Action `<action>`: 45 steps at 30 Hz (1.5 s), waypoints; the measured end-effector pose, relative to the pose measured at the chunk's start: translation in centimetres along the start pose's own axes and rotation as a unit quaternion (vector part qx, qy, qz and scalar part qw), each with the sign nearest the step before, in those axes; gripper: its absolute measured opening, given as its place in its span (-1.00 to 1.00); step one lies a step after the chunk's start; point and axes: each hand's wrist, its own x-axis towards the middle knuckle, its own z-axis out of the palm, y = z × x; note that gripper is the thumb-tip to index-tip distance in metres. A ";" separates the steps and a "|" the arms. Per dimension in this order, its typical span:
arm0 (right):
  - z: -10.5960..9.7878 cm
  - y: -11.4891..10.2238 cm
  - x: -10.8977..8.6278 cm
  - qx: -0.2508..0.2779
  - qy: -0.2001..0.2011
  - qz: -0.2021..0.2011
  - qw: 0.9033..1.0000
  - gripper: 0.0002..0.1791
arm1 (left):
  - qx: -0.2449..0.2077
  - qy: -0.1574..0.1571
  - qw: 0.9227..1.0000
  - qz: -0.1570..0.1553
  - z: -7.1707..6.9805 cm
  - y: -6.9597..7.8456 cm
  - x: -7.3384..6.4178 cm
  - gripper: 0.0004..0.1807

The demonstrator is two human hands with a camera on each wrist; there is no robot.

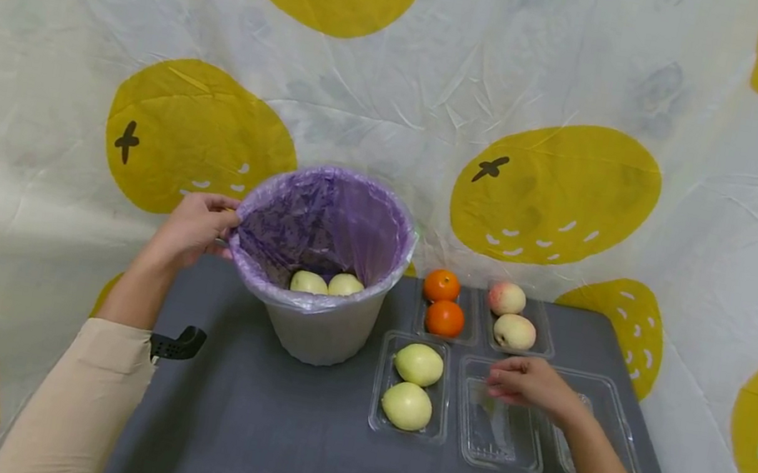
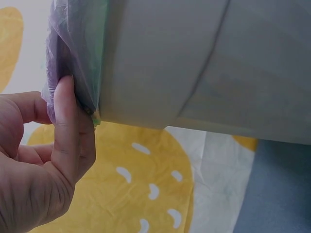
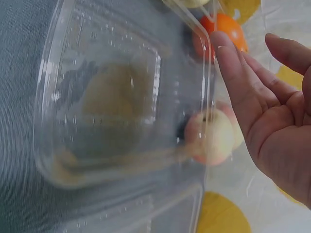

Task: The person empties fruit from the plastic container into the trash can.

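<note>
My left hand (image 1: 196, 228) grips the rim of a pale bin (image 1: 323, 338) lined with a purple plastic bag (image 1: 287, 216). In the left wrist view the thumb and fingers pinch the bag-covered edge. Two pale green-yellow fruits (image 1: 310, 283) show inside the bin. My right hand (image 1: 529, 386) hovers over a clear plastic container (image 1: 499, 463) with nothing in it; its fingers are loosely extended and hold nothing, as the right wrist view (image 3: 277, 116) shows. Just left of that, another clear container (image 1: 375, 418) bears two yellow-green fruits (image 1: 406, 406).
Behind, one clear container holds two orange fruits (image 1: 445, 318) and another two pinkish peaches (image 1: 514, 332). A further clear container (image 1: 627, 424) lies at the right, partly behind my right wrist. The grey table (image 1: 267, 437) meets a fruit-printed cloth (image 1: 402, 105) at the back.
</note>
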 end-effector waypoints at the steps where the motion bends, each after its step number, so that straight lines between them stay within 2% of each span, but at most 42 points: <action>1: 0.2 -0.1 0.2 0.002 -0.005 -0.004 1.000 -0.48 | 0.002 0.000 1.000 0.000 0.0 0.0 0.0 -0.42; 8: 2.0 -0.9 1.6 0.016 -0.029 0.000 0.999 -0.48 | -0.007 -0.003 1.000 0.003 0.0 -0.2 0.1 -0.42; 13: 3.0 -1.1 2.4 0.002 -0.027 0.017 0.999 -0.48 | -0.009 -0.002 1.000 0.011 0.1 -0.2 -0.1 -0.43; 20: 4.4 -1.0 3.4 -0.023 -0.034 0.014 0.999 -0.58 | -0.002 0.003 1.000 0.012 0.1 -0.1 -0.3 -0.43; 37: 6.6 -1.1 4.8 -0.080 -0.002 0.027 0.996 -0.69 | 0.008 0.000 1.000 0.008 0.0 -0.1 -0.2 -0.40; 45: 7.6 -0.5 5.7 -0.099 0.010 0.034 0.995 -0.74 | 0.010 0.000 1.000 0.005 0.0 -0.2 -0.1 -0.40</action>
